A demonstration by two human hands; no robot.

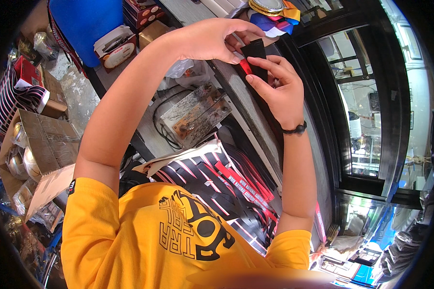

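Observation:
Above the worktop, both my hands meet at a black ribbon (256, 50) with a red part (245, 66) showing along its left side. My right hand (282, 89), with a dark band at the wrist, pinches the ribbon between thumb and fingers. On its other side my left hand (217, 41) curls thumb and fingers around the ribbon's edge; some of those fingertips are hidden behind it. Below, several black, red and white printed ribbons (241, 180) lie spread in front of my yellow shirt. Gold medals (266, 6) with coloured ribbons sit just beyond my hands.
A stained metal box (195, 115) with a black cable stands on the grey worktop, beside a clear plastic bag (181, 69). A blue chair back (89, 29) and a white-and-red box (115, 48) are farther left. Cardboard boxes (48, 139) crowd the left; dark-framed glass (359, 106) lines the right.

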